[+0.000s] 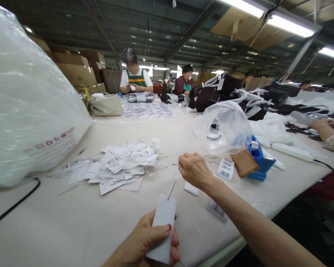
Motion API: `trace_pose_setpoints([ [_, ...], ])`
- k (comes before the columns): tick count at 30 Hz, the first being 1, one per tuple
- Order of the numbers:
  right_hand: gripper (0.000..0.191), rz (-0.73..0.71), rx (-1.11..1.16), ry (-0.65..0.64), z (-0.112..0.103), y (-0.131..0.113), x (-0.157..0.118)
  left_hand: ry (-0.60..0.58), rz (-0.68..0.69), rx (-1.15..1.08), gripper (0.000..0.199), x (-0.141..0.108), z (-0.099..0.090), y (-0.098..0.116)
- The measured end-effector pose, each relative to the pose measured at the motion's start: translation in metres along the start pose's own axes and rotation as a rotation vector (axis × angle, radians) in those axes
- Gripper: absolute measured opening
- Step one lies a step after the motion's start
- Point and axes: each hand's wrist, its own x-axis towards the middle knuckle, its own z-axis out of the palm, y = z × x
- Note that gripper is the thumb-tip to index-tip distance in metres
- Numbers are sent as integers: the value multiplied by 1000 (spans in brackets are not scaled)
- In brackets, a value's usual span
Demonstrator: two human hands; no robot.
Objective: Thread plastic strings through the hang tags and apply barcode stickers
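A blank white hang tag (163, 215) lies in my left hand (153, 237), pinched between thumb and fingers near the bottom of the view. A thin string (172, 187) rises from the tag's top end toward my right hand (195, 168). My right fingers are closed in a pinch at the string's upper end. To the left, a loose heap of white printed tags (125, 163) with strings is spread on the table (100, 230). Beside my right hand lie a barcode label (225, 169) and a small white folded piece (191, 188). Another barcode label (217, 210) sits under my right forearm.
A large filled plastic bag (30, 104) bulks at the left. On the right are a clear bag (228, 122), a blue tape dispenser (263, 167), an amber block (244, 163) and dark bags (211, 96). Co-workers (136, 79) are across the table; another person's hands (328, 128) show at right.
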Motion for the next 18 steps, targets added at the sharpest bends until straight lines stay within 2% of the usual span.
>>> trace_pose_setpoints([
  [5,22,17,89,-74,14,4,7,87,-82,-107,21,4,-1,2],
  [9,32,114,226,-70,4,6,-1,137,-51,-199,18,9,-4,-1],
  [11,26,174,348,-88,-4,0,-10,150,-19,-221,18,11,-5,-1],
  [14,23,200,606,-226,-10,-16,-25,122,20,-242,18,13,-4,-1],
  [18,12,258,945,-380,-3,-33,-34,92,38,-233,17,15,1,1],
])
